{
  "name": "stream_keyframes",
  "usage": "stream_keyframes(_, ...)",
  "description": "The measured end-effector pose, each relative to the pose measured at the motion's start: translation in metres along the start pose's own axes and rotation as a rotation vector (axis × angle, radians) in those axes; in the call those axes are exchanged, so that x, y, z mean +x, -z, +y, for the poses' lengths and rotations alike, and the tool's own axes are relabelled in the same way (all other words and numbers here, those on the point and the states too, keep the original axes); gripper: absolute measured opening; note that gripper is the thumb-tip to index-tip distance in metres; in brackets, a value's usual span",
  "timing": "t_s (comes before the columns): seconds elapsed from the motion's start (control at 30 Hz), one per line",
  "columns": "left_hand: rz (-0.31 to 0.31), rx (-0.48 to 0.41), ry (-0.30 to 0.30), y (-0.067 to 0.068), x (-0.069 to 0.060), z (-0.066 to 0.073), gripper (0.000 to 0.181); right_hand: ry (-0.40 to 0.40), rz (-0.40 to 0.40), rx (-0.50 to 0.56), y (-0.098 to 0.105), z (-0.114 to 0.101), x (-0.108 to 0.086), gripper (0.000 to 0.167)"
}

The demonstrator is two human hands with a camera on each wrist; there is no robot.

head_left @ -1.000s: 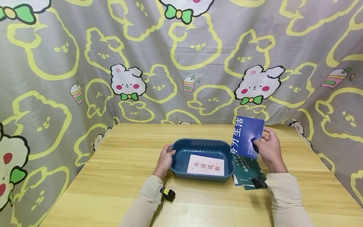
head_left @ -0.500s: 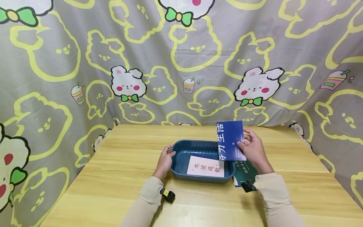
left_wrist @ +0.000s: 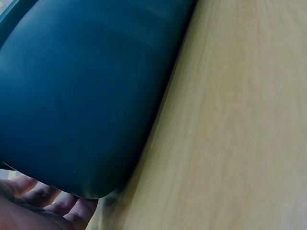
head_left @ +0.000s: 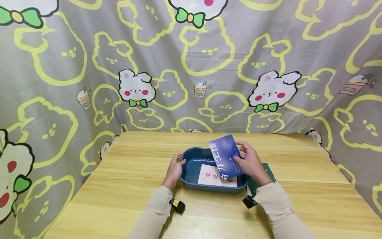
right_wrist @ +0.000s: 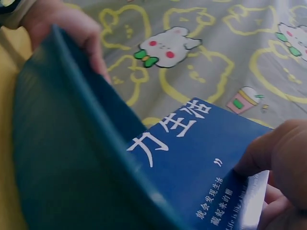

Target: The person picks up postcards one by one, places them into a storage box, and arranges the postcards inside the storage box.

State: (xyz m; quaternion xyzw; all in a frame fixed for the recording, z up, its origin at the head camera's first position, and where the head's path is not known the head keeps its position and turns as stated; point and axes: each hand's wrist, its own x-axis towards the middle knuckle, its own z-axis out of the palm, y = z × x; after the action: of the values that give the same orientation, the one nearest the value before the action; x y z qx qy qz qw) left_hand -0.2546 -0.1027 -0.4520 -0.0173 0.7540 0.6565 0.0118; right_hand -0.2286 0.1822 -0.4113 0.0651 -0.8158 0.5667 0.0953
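Note:
A dark teal plastic basin (head_left: pixel 194 187) stands on the table. My left hand (head_left: pixel 174 171) grips its left end, thumb at the rim; in the left wrist view the fingers (left_wrist: pixel 79 211) lie against the outside wall. My right hand (head_left: pixel 250 162) pinches a blue card (head_left: pixel 223 154) with white characters, thumb on the printed face. This card is tilted over the right part of the basin; in the right wrist view its lower edge is hidden behind the basin wall (right_wrist: pixel 62 143). Inside the basin lies a white card (head_left: pixel 206 176) with red characters, partly covered by the blue one.
Right of the basin, green cards (head_left: pixel 253 187) lie on the wooden table (head_left: pixel 131 172), largely hidden under my right hand and wrist. A patterned grey curtain (head_left: pixel 167 43) hangs behind and at both sides. Black wrist cameras (head_left: pixel 178 206) sit on both sleeves.
My right hand has carried the blue card leftward from above the green cards to over the basin, lowering and tilting it. My left hand has stayed on the basin.

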Motion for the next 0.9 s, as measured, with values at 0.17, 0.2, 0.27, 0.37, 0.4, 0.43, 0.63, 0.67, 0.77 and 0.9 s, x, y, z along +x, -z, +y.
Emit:
stream_keyframes(0.17, -0.002, -0.001, -0.006, 0.0, 0.0, -0.001, 0.036, 0.102, -0.071, -0.116, -0.011, 0.005, -0.001, 0.037)
stream_keyframes(0.2, -0.005, 0.001, -0.011, 0.0, 0.0, -0.001, 0.036, 0.128, -0.089, -0.148, -0.013, 0.006, -0.001, 0.036)
stream_keyframes(0.27, -0.009, 0.004, -0.02, 0.0, 0.0, -0.002, 0.036, 0.18, -0.123, -0.231, -0.017, 0.006, -0.002, 0.035)
stream_keyframes(0.37, -0.011, 0.001, -0.027, 0.001, 0.001, -0.002, 0.036, 0.245, -0.164, -0.369, -0.022, 0.005, -0.004, 0.037)
stream_keyframes(0.4, -0.012, 0.001, -0.03, 0.001, 0.001, -0.002, 0.036, 0.26, -0.181, -0.409, -0.024, 0.005, -0.005, 0.038)
stream_keyframes(0.43, -0.014, 0.0, -0.029, 0.001, 0.001, -0.003, 0.036, 0.266, -0.195, -0.451, -0.025, 0.004, -0.006, 0.039)
stream_keyframes(0.63, -0.019, 0.002, -0.025, 0.001, 0.001, -0.003, 0.036, 0.283, -0.242, -0.712, -0.035, 0.004, -0.011, 0.048)
stream_keyframes(0.67, -0.018, 0.001, -0.021, 0.001, 0.0, -0.002, 0.036, 0.29, -0.245, -0.755, -0.037, 0.004, -0.012, 0.048)
stream_keyframes(0.77, -0.018, 0.005, -0.022, 0.001, 0.0, -0.002, 0.036, 0.315, -0.249, -0.812, -0.038, 0.005, -0.013, 0.049)
stream_keyframes(0.9, -0.013, 0.002, -0.012, 0.001, 0.0, -0.001, 0.036, 0.316, -0.184, -0.672, -0.033, 0.005, -0.011, 0.042)
